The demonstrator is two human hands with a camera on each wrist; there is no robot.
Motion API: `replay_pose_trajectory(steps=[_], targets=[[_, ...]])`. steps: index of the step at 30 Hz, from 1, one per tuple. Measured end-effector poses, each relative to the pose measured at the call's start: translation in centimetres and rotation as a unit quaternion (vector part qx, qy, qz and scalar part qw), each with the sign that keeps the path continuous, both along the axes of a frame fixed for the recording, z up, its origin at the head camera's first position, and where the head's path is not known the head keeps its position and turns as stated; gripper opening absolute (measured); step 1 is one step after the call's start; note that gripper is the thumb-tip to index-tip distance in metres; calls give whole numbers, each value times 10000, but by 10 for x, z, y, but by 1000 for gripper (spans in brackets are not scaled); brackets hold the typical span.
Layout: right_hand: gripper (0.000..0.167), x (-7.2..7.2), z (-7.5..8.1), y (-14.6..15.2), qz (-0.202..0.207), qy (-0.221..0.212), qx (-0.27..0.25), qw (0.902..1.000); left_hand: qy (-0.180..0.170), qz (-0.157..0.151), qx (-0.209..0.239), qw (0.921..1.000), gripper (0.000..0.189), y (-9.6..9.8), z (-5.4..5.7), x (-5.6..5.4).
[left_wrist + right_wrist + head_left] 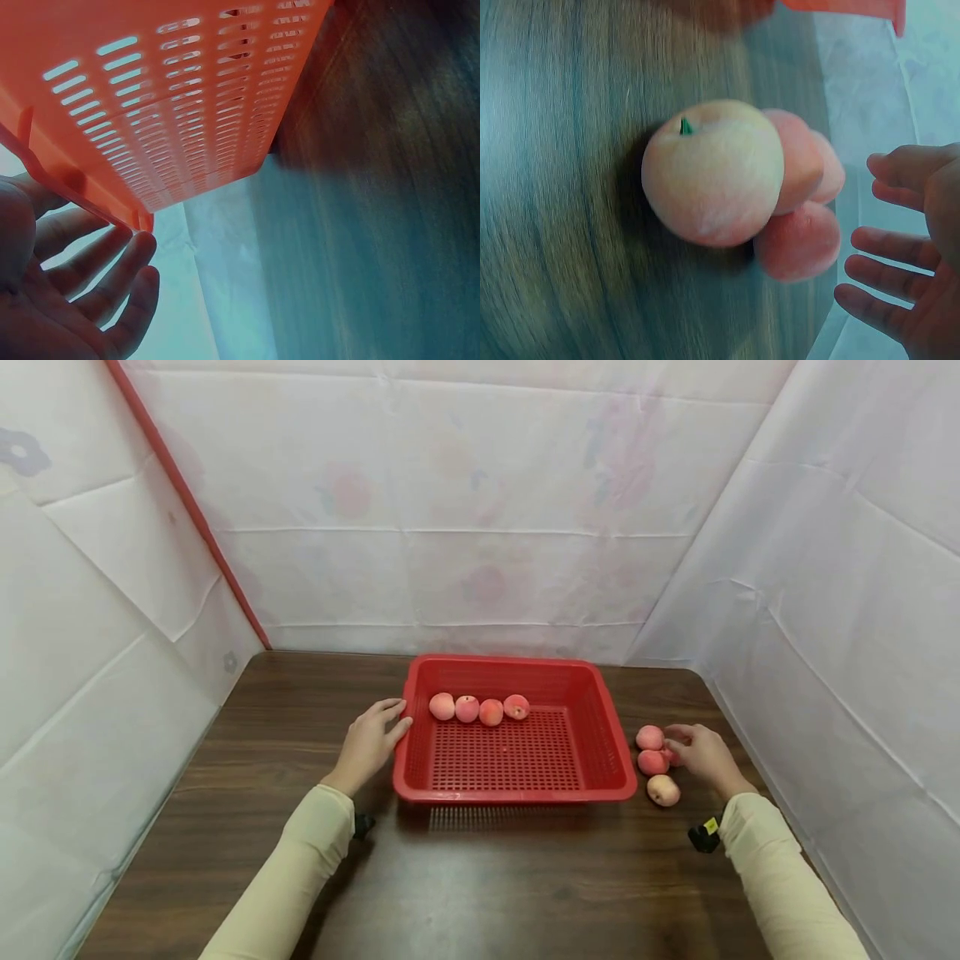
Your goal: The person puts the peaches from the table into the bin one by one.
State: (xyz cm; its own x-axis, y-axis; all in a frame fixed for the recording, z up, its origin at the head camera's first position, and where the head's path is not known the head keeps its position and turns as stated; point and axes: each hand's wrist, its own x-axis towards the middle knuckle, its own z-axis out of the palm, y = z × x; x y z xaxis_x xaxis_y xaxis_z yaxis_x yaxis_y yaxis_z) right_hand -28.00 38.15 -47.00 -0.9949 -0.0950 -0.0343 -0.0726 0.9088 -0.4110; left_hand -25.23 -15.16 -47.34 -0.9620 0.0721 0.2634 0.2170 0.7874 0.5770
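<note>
So there's a red basket on the brown wood counter, with four peaches in a row inside it, toward the far left. Left hand is at the basket's left rim, fingertips touching it, and that grip looks loose, fingers pretty much extended instead of clamped. Four loose peaches lie on the counter just right of the basket: three pinkish ones bunched up, plus a paler peach nearest the wearer with a green bit at its stem end. Right hand is right by the bunch, fingers spread and relaxed, that grip holding nothing. White floral sheets hang all around.
</note>
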Motion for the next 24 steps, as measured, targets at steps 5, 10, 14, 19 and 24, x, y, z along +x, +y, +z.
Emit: replay_pose_trajectory(steps=[5, 10, 14, 19, 24], targets=[[47, -3, -2, 8, 219, -410, 65, 9989, 106, 5, -6, 9999, 44, 1, 0, 0], [53, -5, -10, 16, 348, -532, 51, 9980, 108, 5, 32, 9999, 43, 1, 0, 1], [50, -7, -17, 21, 347, -468, 268, 9979, 137, 7, 54, 9999, 43, 2, 0, 1], [43, -7, -23, 26, 204, -452, 215, 9985, 205, 11, -54, 9998, 42, 2, 0, 0], [43, -8, -25, 26, 124, -354, 280, 9989, 69, 0, -63, 10000, 43, 1, 4, 0]])
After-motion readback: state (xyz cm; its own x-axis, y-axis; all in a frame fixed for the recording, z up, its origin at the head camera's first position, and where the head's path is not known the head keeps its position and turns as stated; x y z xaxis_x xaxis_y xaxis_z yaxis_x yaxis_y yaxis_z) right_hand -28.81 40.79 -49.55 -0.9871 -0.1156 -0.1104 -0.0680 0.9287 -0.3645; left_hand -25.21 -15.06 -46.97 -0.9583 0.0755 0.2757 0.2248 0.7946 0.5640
